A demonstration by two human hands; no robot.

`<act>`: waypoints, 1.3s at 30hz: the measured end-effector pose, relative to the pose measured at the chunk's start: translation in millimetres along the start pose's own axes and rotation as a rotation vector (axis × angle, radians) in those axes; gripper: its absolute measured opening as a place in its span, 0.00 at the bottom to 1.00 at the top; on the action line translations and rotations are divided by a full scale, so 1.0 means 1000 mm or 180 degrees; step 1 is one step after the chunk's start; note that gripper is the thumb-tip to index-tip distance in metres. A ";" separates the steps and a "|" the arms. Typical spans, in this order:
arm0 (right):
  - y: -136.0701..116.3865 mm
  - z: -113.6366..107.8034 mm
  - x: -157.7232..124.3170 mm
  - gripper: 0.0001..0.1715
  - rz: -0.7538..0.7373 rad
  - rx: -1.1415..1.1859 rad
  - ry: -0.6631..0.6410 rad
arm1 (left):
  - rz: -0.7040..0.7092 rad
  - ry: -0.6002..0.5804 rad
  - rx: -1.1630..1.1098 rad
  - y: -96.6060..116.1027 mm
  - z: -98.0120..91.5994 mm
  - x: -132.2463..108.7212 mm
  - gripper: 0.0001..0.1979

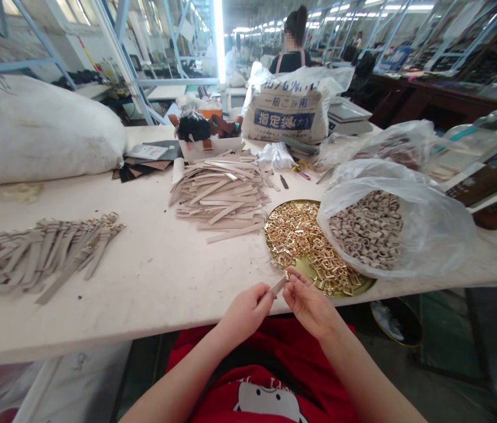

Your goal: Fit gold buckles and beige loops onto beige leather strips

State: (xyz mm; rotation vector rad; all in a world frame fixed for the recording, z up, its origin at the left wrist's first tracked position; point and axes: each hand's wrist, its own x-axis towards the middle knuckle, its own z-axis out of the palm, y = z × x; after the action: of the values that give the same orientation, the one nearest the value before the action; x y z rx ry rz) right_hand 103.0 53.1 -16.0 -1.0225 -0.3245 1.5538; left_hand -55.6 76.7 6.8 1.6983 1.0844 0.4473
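Closed, both of them: left grip (244, 314) and right grip (308, 305) pinched together just above the lap, thumbs and fingertips on a narrow taupe leather strip (278, 286), its free end pointing toward 2 o'clock. At the right fingertips, a small gold piece (286, 274), perhaps a buckle, too small to tell.

Strip likely light, thin and fairly stiff, yet bendable along its length, with little risk of slipping or breaking. Best hold probably flat between thumb and finger, close to the working end. Gold piece likely hard, slick and easy to drop, so safest held by its frame.

Just beyond the hands at 1 o'clock, a round brass tray (290, 202) heaped with gold buckles (296, 235), near the front edge of the worktop (76, 305). Further out at 2 o'clock, a clear plastic bag (407, 247) open on beige leather loops (365, 229). At 11 to 12 o'clock, a loose heap of pale strips (220, 197). At 10 o'clock, a fanned row of strips with gold hardware (46, 258). Far off at 12 o'clock, a woven sack (284, 111), a scale (348, 114) at its side, and a co-worker (292, 41) behind.
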 end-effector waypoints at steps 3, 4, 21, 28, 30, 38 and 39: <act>0.008 0.005 -0.005 0.15 0.0213 0.0022 0.0023 | 0.0190 0.0103 0.0354 0.003 0.000 0.000 0.13; 0.011 0.007 -0.006 0.15 0.0219 -0.0046 0.0019 | 0.0217 0.0114 0.0334 0.005 0.001 0.000 0.13; 0.025 0.017 -0.014 0.14 -0.0164 -0.0622 -0.0198 | -0.0606 -0.0376 -0.1878 0.003 0.008 0.001 0.15; 0.022 0.010 -0.013 0.13 -0.0642 -0.1716 0.0023 | -0.0744 -0.0425 -0.1897 0.001 0.008 0.002 0.12; 0.020 0.006 -0.014 0.11 -0.1077 -0.2387 0.0189 | -0.0714 -0.0372 -0.1636 -0.002 0.009 0.003 0.11; 0.017 0.002 -0.007 0.09 -0.0504 -0.2161 -0.0112 | -0.0413 0.0006 -0.0492 -0.008 0.013 0.004 0.10; 0.017 0.003 -0.007 0.09 -0.0453 -0.2116 -0.0148 | -0.0409 0.0011 -0.0451 -0.007 0.013 0.003 0.10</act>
State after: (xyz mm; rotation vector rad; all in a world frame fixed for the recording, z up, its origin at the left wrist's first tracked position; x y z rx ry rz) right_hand 89.1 43.5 -23.0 -1.4314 -0.9690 1.3627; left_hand -47.8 72.7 -5.4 1.4952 1.1304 0.4348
